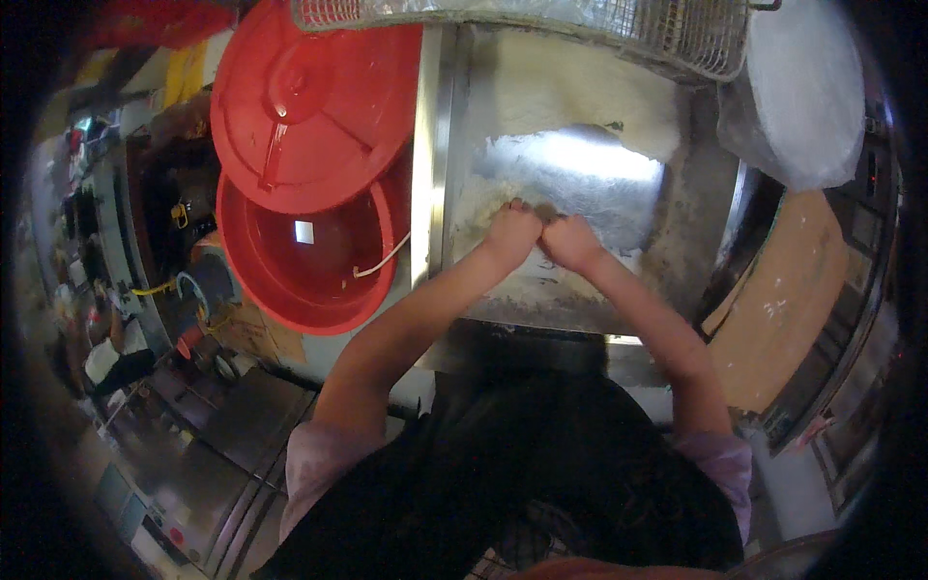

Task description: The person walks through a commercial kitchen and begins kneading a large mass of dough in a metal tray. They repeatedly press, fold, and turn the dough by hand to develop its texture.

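My left hand [512, 230] and my right hand [570, 241] are close together with curled fingers above a metal-edged surface [500, 290]. A small dark bit shows between them, but whether they grip anything is hidden. Beneath them a pale, patchy layer [544, 80] covers much of the surface. A bright reflection lies across its middle, just beyond my hands. Near the far part of the layer sits a small dark speck [615, 126].
A wire basket [667, 36] with clear plastic stands along the far side. Left are a red plastic tub [304, 326] with liquid and a red lid [326, 87] partly over it. At right are a whitish bag [805, 94] and a brown board [790, 297]. A person [119, 348] is far left.
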A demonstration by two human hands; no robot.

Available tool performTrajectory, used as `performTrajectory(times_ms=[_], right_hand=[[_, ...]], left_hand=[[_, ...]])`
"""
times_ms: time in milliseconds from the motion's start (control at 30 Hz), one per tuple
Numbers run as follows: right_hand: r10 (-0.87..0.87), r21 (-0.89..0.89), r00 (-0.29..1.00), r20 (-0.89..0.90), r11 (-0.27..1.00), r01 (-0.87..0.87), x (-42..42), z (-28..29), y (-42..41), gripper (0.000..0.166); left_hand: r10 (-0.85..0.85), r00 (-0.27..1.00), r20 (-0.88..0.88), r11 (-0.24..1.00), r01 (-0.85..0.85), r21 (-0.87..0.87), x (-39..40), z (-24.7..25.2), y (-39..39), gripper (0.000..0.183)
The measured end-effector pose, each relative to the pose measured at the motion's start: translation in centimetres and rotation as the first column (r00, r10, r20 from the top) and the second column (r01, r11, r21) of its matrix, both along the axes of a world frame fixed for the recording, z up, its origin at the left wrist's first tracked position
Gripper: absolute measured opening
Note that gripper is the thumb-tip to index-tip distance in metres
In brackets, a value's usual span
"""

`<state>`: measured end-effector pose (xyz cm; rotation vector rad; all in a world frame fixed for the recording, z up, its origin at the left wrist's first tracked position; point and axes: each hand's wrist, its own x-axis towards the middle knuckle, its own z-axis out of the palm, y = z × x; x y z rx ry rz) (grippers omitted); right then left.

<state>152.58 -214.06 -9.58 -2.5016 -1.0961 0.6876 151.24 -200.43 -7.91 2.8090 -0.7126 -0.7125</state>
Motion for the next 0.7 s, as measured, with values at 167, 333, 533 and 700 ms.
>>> performTrajectory(times_ms=[167, 333, 533, 700], right_hand=[[-0.035, -0.106, 0.994, 0.1, 0.993, 0.046, 5.6, 1.2, -0.2, 0.009], [-0.153, 0.019, 0.966, 0.206, 0.988, 0.152, 8.5, 5.2, 0.1, 0.013], [0.149, -0.032, 0.987, -0.055, 0.988, -0.151, 2.1, 4.1, 0.2, 0.024], [0.255, 0.175, 0.951, -0.177, 0.959, -0.224, -4.8, -0.5, 0.9, 0.011]], left_hand=[[0.034, 0.976, 0.215, 0.999, -0.028, -0.03, 5.8, 1.8, -0.3, 0.011], [0.016, 0.957, 0.291, 1.0, -0.015, -0.007, 9.2, 4.8, -0.4, 0.012], [0.028, 0.984, -0.178, 0.994, -0.008, 0.112, 1.9, 4.3, 0.1, 0.011], [-0.077, 0.918, -0.388, 0.972, 0.156, 0.177, -4.0, 1.8, 1.3, 0.011]])
